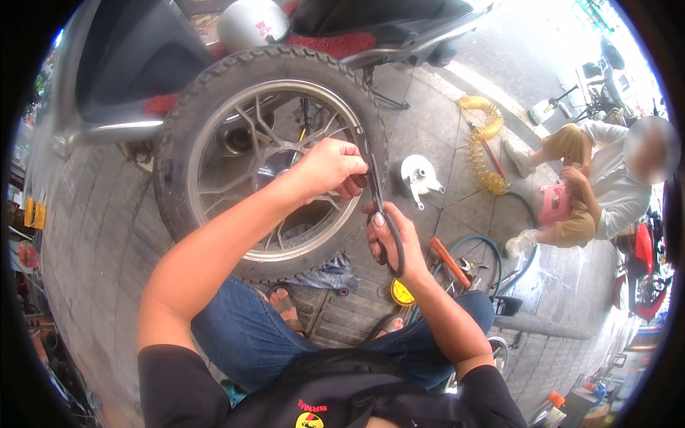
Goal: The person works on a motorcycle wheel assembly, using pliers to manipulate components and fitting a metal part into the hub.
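A pair of scissors with black loop handles is in my right hand, its long dark blades pointing away from me. My left hand is closed in a pinch beside the blades. What lies between those fingertips is small and dark, and I cannot make it out. Behind both hands a motorcycle wheel with a knobbly black tyre and a spoked metal rim stands in front of my knees. The scissors overlap the wheel's right side in view; whether they touch it I cannot tell.
A motorcycle with a silver helmet stands beyond the wheel. Right of it lie a round metal hub part and a coiled yellow hose. An orange-handled tool and yellow tin lie near my right knee. A seated person is at right.
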{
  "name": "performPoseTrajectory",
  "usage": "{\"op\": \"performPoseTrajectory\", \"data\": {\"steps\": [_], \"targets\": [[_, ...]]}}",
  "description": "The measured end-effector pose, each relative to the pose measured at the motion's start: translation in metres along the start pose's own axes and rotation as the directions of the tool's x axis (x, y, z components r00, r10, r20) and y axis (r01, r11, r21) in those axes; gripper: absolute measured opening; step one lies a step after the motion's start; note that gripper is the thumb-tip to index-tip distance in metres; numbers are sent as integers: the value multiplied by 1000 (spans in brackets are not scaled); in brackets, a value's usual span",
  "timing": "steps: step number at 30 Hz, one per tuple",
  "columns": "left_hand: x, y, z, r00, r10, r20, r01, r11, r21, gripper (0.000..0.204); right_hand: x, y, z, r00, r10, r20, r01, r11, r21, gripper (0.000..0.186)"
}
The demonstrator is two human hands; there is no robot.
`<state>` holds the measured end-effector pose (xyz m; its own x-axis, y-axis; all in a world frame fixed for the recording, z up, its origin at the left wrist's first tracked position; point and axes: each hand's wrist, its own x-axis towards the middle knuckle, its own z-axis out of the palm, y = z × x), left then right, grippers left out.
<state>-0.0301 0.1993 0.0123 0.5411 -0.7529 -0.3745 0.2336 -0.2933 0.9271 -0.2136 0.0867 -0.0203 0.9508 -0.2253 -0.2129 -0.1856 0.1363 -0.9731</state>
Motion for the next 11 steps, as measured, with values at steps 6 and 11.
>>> {"op": "performPoseTrajectory", "data": {"steps": [6,11], "targets": [[-3,2,0,1000,-14,-3,14,1000,-8,18,0,-4,-1,999,38,-6,-38,999,-21,36],[1,1,-1,998,-37,41,36,999,31,22,-2,-4,-1,999,43,-25,-43,999,-1,40]]}}
